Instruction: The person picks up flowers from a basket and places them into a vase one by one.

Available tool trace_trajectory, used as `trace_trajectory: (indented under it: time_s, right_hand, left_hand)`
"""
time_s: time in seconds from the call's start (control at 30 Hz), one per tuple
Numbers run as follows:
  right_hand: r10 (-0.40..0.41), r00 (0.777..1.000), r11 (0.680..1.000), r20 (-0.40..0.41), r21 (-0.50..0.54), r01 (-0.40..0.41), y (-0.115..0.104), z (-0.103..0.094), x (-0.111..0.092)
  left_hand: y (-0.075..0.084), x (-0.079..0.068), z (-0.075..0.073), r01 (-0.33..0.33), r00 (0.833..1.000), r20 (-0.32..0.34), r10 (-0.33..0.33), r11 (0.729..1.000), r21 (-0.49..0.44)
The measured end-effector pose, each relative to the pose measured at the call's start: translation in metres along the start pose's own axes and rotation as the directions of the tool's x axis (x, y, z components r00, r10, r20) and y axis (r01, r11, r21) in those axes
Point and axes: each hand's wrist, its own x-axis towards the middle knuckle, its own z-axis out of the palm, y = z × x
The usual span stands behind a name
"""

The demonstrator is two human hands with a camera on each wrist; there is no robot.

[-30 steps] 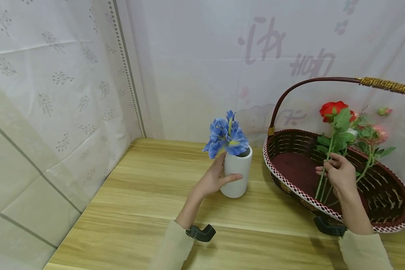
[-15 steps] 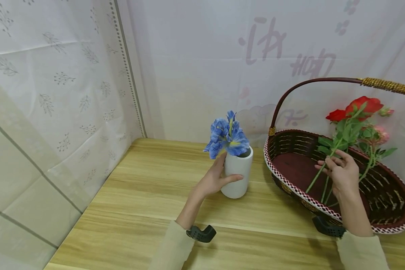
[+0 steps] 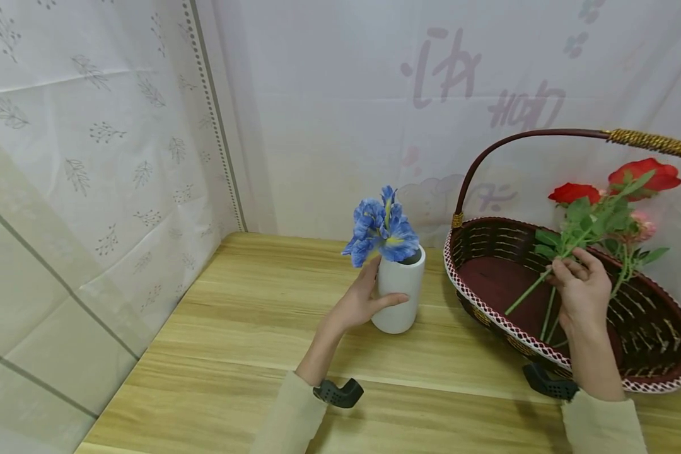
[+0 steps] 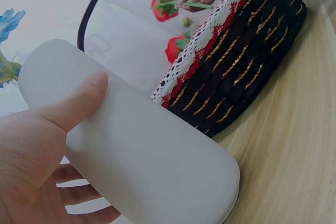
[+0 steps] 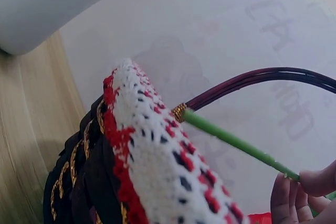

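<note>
Gripping white vase [image 3: 404,282], pinching red rose [image 3: 660,173], left [image 3: 360,302] and right hands [image 3: 586,291] respectively, backdrop lettering [image 3: 525,111] unclear.

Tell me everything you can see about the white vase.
The white vase is a plain, smooth cylinder with a rounded lip and lower edge, perhaps ceramic. It stands upright on the wood-grain table, left of the basket and apart from it in the head view. A blue flower spreads over the rim. The left hand grips its left side, thumb across the front. Little of the inside shows.
</note>
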Motion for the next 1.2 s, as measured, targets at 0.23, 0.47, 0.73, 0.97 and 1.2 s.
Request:
trace_trajectory:
  time_s: [0.23, 0.47, 0.73, 0.97, 1.2]
  right_hand:
    - [-0.030, 0.999, 0.992, -0.019, 0.121, 0.032, 0.000, 0.006, -0.006]
    - [-0.068, 0.998, 0.968, -0.010, 0.241, 0.069, 0.001, 0.012, -0.011]
    - [-0.079, 0.997, 0.969, 0.023, 0.236, 0.071, 0.005, 0.016, -0.016]
    - [-0.125, 0.992, 0.967, 0.032, 0.229, 0.114, 0.009, 0.019, -0.020]
    - [-0.137, 0.987, 0.967, 0.080, 0.225, 0.116, 0.009, 0.022, -0.024]
  left_hand:
    - [0.000, 0.000, 0.000, 0.002, 1.000, -0.002, -0.002, 1.000, -0.005]
    - [0.020, -0.005, -0.005, 0.030, 0.999, 0.017, -0.029, 0.999, -0.016]
    - [0.038, -0.010, -0.010, 0.033, 0.999, 0.026, -0.033, 0.999, -0.023]
    - [0.040, -0.010, -0.010, 0.049, 0.998, 0.030, -0.049, 0.999, -0.019]
    - [0.039, -0.009, -0.011, 0.038, 0.999, 0.026, -0.037, 0.999, -0.020]
